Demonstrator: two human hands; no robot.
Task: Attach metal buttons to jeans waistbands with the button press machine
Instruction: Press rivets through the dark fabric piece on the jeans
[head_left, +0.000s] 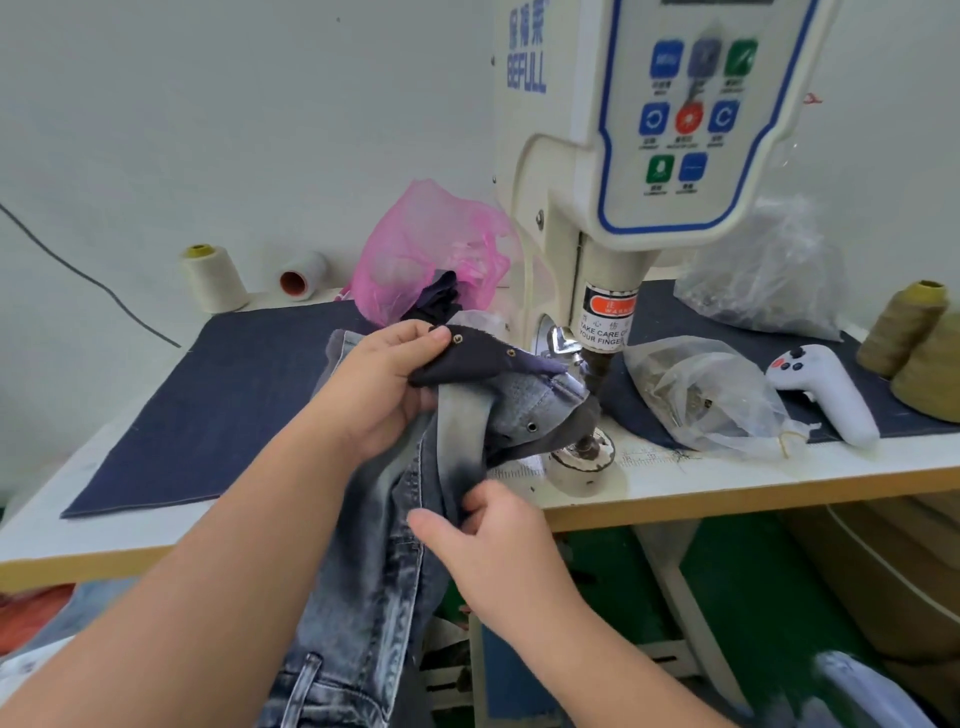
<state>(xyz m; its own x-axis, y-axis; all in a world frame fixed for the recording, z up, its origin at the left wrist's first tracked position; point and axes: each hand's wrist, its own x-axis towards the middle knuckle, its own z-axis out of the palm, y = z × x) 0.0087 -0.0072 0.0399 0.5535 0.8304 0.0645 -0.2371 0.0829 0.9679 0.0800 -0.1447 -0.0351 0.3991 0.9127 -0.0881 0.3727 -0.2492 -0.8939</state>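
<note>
Grey acid-washed jeans (379, 571) hang over the table's front edge, their waistband (524, 400) folded up beside the cream button press machine (587, 218). My left hand (387, 384) grips the dark inner flap (478, 361), which carries two small metal rivets. My right hand (488, 540) pinches the denim lower down at the table edge. The waistband end lies over the lower die (584, 449), under the press head (600, 366). A metal eyelet (531, 426) shows on the waistband.
A dark blue cloth mat (218, 395) covers the white table. Clear bags of metal buttons (711, 395) and a white controller (826, 389) lie right of the machine. Thread cones (213, 278) and a pink bag (426, 249) stand behind, with olive cones (914, 343) at far right.
</note>
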